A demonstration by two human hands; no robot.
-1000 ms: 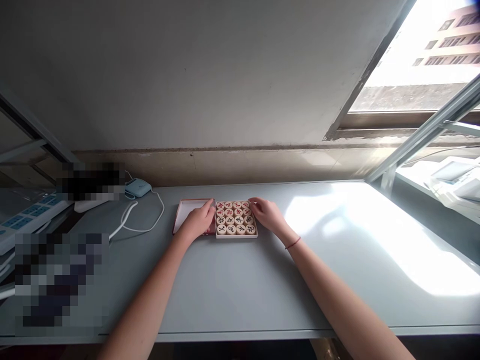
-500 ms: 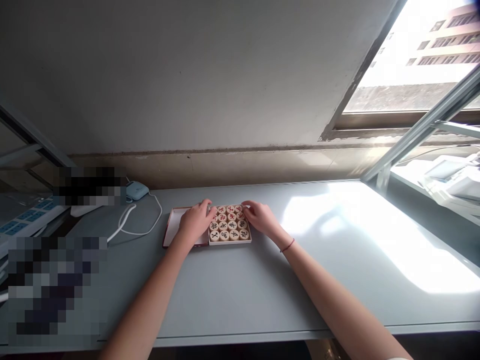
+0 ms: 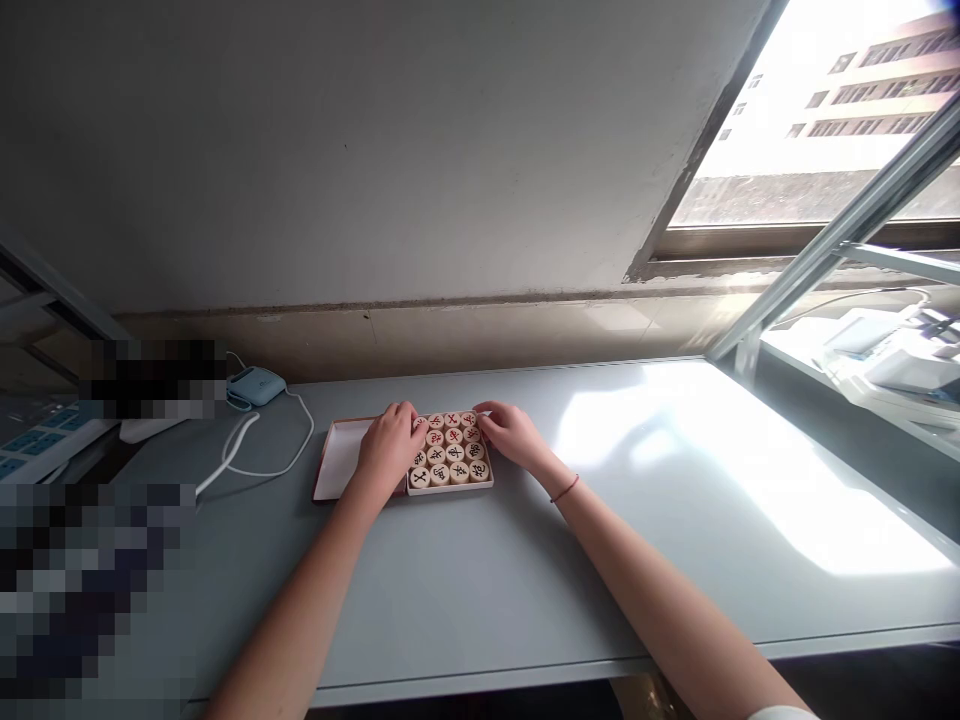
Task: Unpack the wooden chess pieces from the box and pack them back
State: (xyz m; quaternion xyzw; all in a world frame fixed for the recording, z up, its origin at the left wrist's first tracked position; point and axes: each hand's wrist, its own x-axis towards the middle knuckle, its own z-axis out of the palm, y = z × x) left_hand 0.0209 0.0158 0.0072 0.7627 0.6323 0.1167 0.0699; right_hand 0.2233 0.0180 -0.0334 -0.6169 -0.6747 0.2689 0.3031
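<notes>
A shallow white box (image 3: 451, 489) lies on the grey desk, filled with rows of round wooden Chinese chess pieces (image 3: 455, 453). Red characters mark the far rows and black ones the near rows. The box's open lid (image 3: 341, 462), white inside with a dark red edge, adjoins it on the left. My left hand (image 3: 388, 442) reaches over the lid, its thumb and fingers closed at the box's far left corner and covering some pieces. At the far right corner, my right hand (image 3: 512, 436) has its fingertips and thumb bent against the box edge and nearest piece.
On the left are a light blue device (image 3: 256, 385) with a white cable (image 3: 292, 468), a power strip (image 3: 52, 440) and blurred items. A metal frame post (image 3: 810, 250) and a white shelf with things on it (image 3: 862, 370) stand right. A wall runs behind the desk (image 3: 465, 590).
The whole view has shifted slightly, so the desk and box appear further left. Both hands stay at the box's far corners, with only slight finger movement.
</notes>
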